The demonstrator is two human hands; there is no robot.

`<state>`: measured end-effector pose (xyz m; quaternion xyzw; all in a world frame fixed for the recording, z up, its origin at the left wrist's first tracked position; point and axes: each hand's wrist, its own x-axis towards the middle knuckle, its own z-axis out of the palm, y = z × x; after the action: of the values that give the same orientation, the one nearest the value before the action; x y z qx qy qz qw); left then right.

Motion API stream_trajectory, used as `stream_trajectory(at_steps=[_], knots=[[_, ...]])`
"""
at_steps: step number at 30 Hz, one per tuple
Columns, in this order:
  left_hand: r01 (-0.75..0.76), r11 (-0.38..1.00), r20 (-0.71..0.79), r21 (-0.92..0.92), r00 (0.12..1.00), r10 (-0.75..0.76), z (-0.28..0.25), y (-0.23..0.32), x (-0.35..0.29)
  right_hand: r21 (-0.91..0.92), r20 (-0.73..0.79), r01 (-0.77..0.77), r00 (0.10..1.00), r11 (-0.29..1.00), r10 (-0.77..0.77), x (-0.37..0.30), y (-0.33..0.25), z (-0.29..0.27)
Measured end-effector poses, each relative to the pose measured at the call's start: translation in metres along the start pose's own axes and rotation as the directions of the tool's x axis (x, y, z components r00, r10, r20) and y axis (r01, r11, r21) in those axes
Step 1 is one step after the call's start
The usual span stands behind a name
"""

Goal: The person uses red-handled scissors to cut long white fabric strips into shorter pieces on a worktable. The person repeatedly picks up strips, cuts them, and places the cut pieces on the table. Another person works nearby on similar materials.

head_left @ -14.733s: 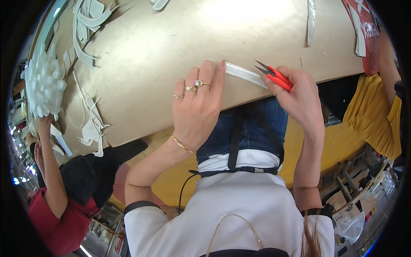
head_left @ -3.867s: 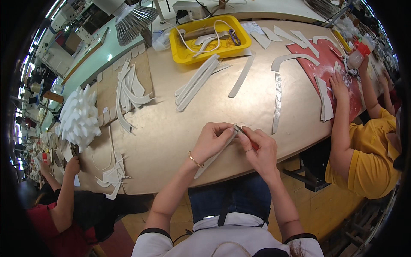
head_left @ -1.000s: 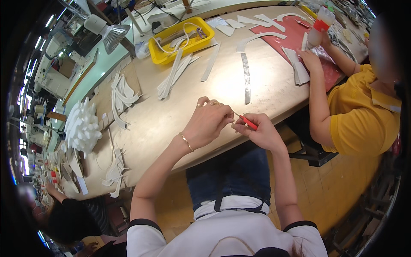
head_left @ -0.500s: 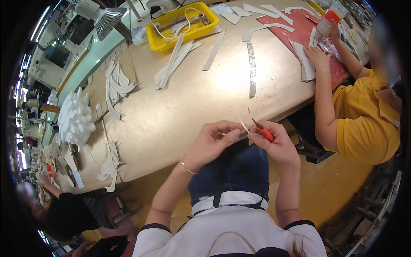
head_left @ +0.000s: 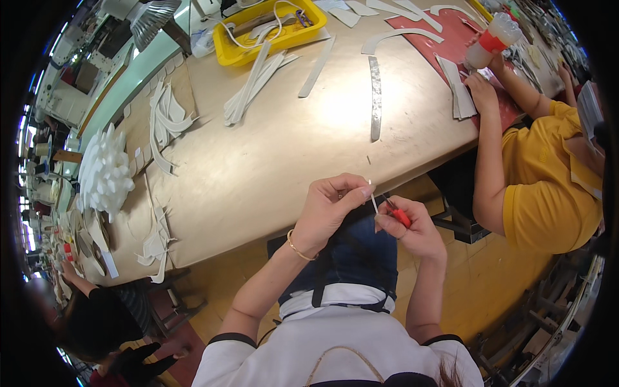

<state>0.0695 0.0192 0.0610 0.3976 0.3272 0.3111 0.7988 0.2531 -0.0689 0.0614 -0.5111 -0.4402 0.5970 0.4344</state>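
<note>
At the table's near edge, my left hand pinches the upper end of a thin white strip between thumb and finger. The lower end of the strip meets the thumb and fingers of my right hand. Also in the right palm is a small tool with a red handle and a dark pointed tip; whether it is a pair of snips or a blade I cannot tell. Beyond my hands, a flat grey patterned strip lies on the brown-covered table.
A yellow bin holds a white cord and tools. Pale cut pieces lie nearby; curved ones rest farther left beside a white spiky bundle. At right, a person in yellow holds a bottle over a red sheet.
My left fingers have shifted onto the strip's upper end, and the strip now spans between both hands. The red-handled tool stays in my right hand. The neighbour's bottle has moved left.
</note>
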Motion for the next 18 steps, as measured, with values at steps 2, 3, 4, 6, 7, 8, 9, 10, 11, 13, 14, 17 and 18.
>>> stream_trajectory(at_steps=[2,3,4,6,7,8,9,10,11,13,14,17,18], knots=[[-0.010,0.999,0.000,-0.030,1.000,0.010,0.001,-0.001,0.002,0.009,-0.005,0.012,1.000,1.000,-0.012,0.000,0.001,-0.001],[-0.031,0.999,-0.005,-0.040,1.000,0.030,0.003,-0.003,0.002,0.028,-0.020,0.032,0.999,0.999,-0.032,0.001,0.001,0.000],[-0.053,0.997,-0.012,-0.051,0.999,0.052,0.005,-0.005,0.002,0.052,-0.032,0.041,0.999,0.998,-0.039,0.001,0.001,0.000],[-0.158,0.984,-0.046,0.081,0.986,0.162,0.010,-0.011,0.004,0.049,-0.121,0.072,0.991,0.996,-0.065,0.002,0.000,-0.001],[-0.210,0.966,-0.053,0.150,0.974,0.220,0.012,-0.013,0.007,0.048,-0.166,0.086,0.983,0.995,-0.077,0.004,-0.001,-0.002],[-0.198,0.970,-0.046,0.140,0.977,0.206,0.014,-0.014,0.009,0.070,-0.196,0.122,0.975,0.990,-0.106,0.008,0.000,-0.001],[-0.186,0.974,-0.038,0.130,0.981,0.192,0.015,-0.015,0.012,0.091,-0.226,0.159,0.965,0.983,-0.136,0.013,0.002,0.002],[-0.161,0.979,-0.035,0.124,0.985,0.167,0.015,-0.015,0.015,0.117,-0.249,0.190,0.956,0.975,-0.157,0.018,0.003,0.002],[-0.184,0.972,-0.008,0.149,0.982,0.187,0.015,-0.014,0.018,0.137,-0.256,0.202,0.953,0.970,-0.162,0.021,0.003,0.001],[-0.210,0.957,0.034,0.198,0.978,0.207,0.014,-0.011,0.026,0.184,-0.251,0.210,0.954,0.960,-0.160,0.023,0.004,-0.003],[-0.225,0.918,0.082,0.327,0.974,0.209,0.012,-0.009,0.031,0.157,-0.274,0.205,0.949,0.966,-0.157,0.023,0.003,-0.006],[-0.414,0.531,0.260,0.739,0.903,0.342,0.000,-0.002,0.057,0.086,-0.340,0.165,0.932,0.983,-0.127,0.015,0.000,-0.019],[-0.503,0.207,0.379,0.839,0.813,0.441,-0.006,0.001,0.074,0.073,-0.360,0.141,0.927,0.987,-0.105,0.008,-0.002,-0.026]])
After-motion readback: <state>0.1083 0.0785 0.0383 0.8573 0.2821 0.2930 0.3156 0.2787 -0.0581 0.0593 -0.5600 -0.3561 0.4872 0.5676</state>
